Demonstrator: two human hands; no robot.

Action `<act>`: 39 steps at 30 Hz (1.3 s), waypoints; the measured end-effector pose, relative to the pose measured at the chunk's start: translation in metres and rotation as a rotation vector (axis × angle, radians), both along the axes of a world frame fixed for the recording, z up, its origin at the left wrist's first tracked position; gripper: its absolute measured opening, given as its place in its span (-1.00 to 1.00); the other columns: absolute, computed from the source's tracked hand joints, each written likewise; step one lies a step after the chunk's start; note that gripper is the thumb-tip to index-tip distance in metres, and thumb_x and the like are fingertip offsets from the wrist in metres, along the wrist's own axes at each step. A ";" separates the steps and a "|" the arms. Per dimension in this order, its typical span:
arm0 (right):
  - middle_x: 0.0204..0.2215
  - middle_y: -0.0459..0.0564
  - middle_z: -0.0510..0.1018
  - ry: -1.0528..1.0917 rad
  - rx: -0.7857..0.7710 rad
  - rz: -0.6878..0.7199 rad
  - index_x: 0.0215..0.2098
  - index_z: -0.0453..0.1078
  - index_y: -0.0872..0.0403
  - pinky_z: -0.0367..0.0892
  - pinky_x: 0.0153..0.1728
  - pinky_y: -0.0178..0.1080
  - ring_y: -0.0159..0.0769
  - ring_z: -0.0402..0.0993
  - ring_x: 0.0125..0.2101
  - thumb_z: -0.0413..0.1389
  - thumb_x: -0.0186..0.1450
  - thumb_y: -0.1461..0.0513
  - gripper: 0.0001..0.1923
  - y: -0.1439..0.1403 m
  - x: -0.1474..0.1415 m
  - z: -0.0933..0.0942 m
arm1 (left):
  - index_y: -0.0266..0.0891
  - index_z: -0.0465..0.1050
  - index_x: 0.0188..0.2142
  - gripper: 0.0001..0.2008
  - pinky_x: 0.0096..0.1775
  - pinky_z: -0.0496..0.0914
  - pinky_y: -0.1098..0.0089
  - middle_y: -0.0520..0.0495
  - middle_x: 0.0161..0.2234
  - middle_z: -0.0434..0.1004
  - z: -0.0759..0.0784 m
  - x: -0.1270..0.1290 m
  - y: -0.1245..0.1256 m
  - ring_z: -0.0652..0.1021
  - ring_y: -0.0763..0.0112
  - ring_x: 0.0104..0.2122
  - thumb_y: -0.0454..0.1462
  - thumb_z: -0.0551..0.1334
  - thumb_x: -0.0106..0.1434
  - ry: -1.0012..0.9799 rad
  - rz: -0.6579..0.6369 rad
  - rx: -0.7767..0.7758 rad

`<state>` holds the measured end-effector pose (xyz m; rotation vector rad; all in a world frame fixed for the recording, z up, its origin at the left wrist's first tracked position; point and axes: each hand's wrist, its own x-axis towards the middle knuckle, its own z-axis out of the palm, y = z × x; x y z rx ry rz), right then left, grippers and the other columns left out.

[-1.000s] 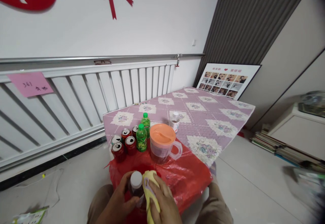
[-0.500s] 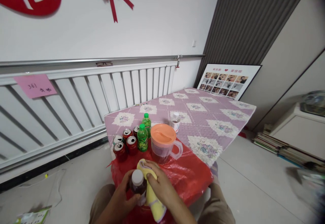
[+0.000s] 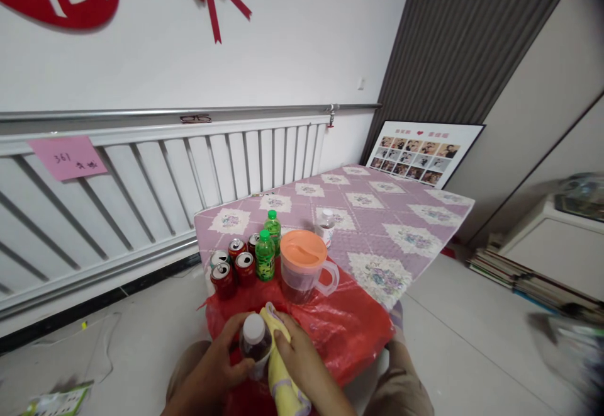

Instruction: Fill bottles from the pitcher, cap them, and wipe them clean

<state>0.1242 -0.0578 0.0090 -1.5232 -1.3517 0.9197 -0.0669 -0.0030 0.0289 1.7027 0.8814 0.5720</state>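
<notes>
"Cataloguing the near side: what is held?"

"One white-capped bottle (image 3: 259, 350), left hand (image 3: 227, 354) curled round it, over the red sheet (image 3: 349, 331); one yellow cloth (image 3: 283, 384), pinched in the right hand (image 3: 298, 348), against the bottle's right side."

"Progress?"

"Cloth meets bottle; finish unconfirmed. Five cans (image 3: 223, 284), two green bottles (image 3: 265, 260), one lidded pitcher (image 3: 302, 262): standing beyond, untouched; done or pending, cannot tell."

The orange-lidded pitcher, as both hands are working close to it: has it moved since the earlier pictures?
No, not visibly in any direction: the orange-lidded pitcher keeps its place against the floral tablecloth and beside the front green-capped bottle.
</notes>
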 end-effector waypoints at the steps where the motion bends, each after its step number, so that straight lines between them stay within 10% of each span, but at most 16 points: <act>1: 0.18 0.12 0.42 -0.008 0.033 -0.011 0.21 0.32 0.09 0.13 0.25 -0.06 -0.19 0.30 0.20 -0.04 0.33 0.22 -0.51 -0.001 -0.001 0.007 | -0.15 0.28 0.12 -0.33 0.14 0.35 0.22 -0.11 0.11 0.45 -0.002 -0.002 0.002 0.45 0.11 0.11 -0.41 0.26 -0.04 -0.012 -0.010 0.015; 6: 0.21 0.06 0.38 -0.063 0.162 -0.023 0.22 0.32 0.03 0.10 0.28 -0.09 -0.24 0.24 0.23 -0.04 0.33 0.24 -0.51 0.000 -0.006 0.022 | -0.19 0.26 0.14 -0.34 0.14 0.35 0.17 -0.16 0.12 0.40 -0.006 -0.006 0.005 0.44 0.10 0.10 -0.36 0.26 -0.01 0.002 -0.021 0.024; 16: 0.16 0.18 0.45 -0.065 -0.025 -0.061 0.19 0.36 0.15 0.18 0.23 -0.02 -0.12 0.34 0.18 -0.01 0.31 0.22 -0.51 -0.002 -0.006 -0.035 | -0.28 0.02 0.32 -0.12 0.30 0.11 0.13 -0.25 0.33 0.15 -0.002 0.004 -0.012 0.23 0.07 0.30 -0.39 0.22 -0.02 0.049 0.097 -0.028; 24: 0.22 0.09 0.38 -0.099 0.116 -0.087 0.25 0.29 0.06 0.16 0.26 -0.07 -0.21 0.26 0.23 -0.03 0.34 0.26 -0.49 -0.009 -0.008 -0.009 | -0.32 -0.13 0.33 -0.11 0.25 0.22 0.21 -0.31 0.33 0.14 -0.023 0.024 -0.025 0.27 0.11 0.28 -0.20 0.24 0.07 -0.081 0.281 -0.119; 32: 0.21 0.03 0.39 -0.122 0.192 0.031 0.18 0.37 -0.02 0.14 0.26 -0.07 -0.22 0.25 0.23 -0.01 0.31 0.31 -0.52 0.004 -0.004 0.036 | -0.19 -0.09 0.34 0.00 0.25 0.18 0.19 -0.20 0.34 0.15 -0.004 0.017 -0.008 0.26 0.05 0.28 -0.20 0.37 -0.03 -0.248 0.008 -0.221; 39: -0.01 0.07 0.59 -0.008 -0.012 0.073 0.05 0.47 0.07 0.33 0.09 -0.08 -0.18 0.51 0.00 -0.02 0.30 0.27 -0.60 0.020 0.004 0.002 | -0.19 -0.15 0.35 0.04 0.17 0.27 0.16 -0.21 0.16 0.39 -0.002 0.012 -0.006 0.41 0.04 0.14 -0.30 0.35 -0.07 -0.093 0.072 -0.192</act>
